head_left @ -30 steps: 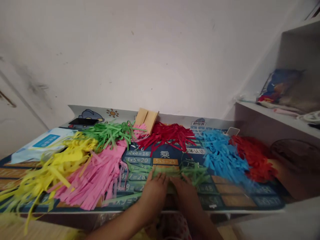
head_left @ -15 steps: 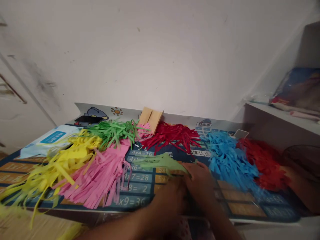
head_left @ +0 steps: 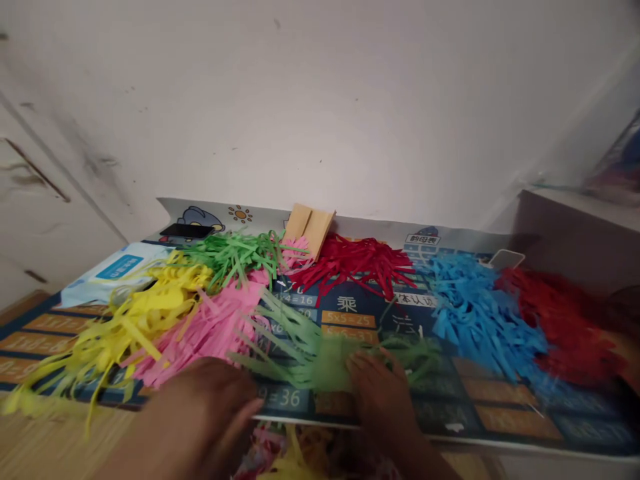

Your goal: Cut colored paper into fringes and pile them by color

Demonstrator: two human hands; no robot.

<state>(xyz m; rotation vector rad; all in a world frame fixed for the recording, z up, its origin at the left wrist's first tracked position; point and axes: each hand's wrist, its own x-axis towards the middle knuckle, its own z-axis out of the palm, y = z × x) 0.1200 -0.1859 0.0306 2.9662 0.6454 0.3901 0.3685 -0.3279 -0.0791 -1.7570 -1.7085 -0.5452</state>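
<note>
A light green paper piece [head_left: 333,360] with fringed strips fanning out to both sides lies on the printed mat [head_left: 280,398]. My right hand [head_left: 377,380] rests on its solid middle, fingers spread over the paper. Blurred by motion, my left hand [head_left: 215,400] is near the mat's front edge, beside the pink fringe [head_left: 205,333]; whether it holds anything cannot be seen. Farther back are a green fringe bundle [head_left: 237,253] and a dark red one [head_left: 360,260].
Yellow fringe [head_left: 160,300] and a wipes packet [head_left: 123,270] lie left, near a black phone [head_left: 187,231]. Wooden pieces [head_left: 310,230] lean at the back. Blue fringe [head_left: 480,313] and red fringe [head_left: 570,327] are right. More colored strips [head_left: 300,453] show below the front edge.
My left hand has moved left, away from my right hand. The light green paper, bunched before, now lies spread out nearer the front edge. The view has shifted slightly.
</note>
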